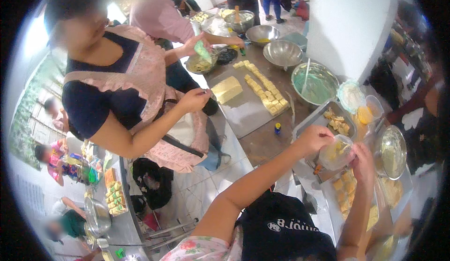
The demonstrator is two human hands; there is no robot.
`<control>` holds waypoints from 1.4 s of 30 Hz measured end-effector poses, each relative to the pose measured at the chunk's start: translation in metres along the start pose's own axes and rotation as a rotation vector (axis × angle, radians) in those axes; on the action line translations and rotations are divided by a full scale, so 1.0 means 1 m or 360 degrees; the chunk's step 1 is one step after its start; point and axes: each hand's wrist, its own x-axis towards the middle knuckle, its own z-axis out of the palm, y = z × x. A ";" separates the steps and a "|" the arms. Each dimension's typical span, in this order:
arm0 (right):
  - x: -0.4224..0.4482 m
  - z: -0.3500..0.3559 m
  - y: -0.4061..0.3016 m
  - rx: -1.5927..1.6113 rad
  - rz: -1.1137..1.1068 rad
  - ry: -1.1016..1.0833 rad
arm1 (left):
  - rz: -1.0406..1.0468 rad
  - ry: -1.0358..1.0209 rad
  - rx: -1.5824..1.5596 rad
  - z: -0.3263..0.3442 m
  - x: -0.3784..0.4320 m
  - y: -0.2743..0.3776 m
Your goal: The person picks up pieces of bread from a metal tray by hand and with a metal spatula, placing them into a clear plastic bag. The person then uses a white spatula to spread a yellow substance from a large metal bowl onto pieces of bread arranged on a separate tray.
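A clear plastic cup or bag with yellow bits inside is held between my two hands. My left hand pinches its left rim, and my right hand grips its right side. Just beyond it sits a rectangular metal pan containing crumbled cake pieces. Below my hands, small cut cake squares lie in rows on a tray. A steel bowl with pale batter or cream stands to the right of my right hand.
Across the table, a person in a pink apron holds a green-filled piping bag. A cake block and rows of cake squares lie on a board. Nearby are a bowl of green cream, steel bowls and a small bottle.
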 end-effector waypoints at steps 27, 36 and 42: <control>0.004 0.030 -0.005 -0.1509 -0.0869 0.0596 | 0.0132 0.0088 0.0703 -0.032 0.026 0.013; 0.013 0.049 -0.015 -0.1238 -0.0724 0.0466 | 0.0313 0.0005 0.1016 -0.048 0.025 0.004; 0.023 0.071 -0.039 -0.0942 -0.0816 0.0396 | 0.0053 -0.0143 0.0623 -0.065 0.034 0.035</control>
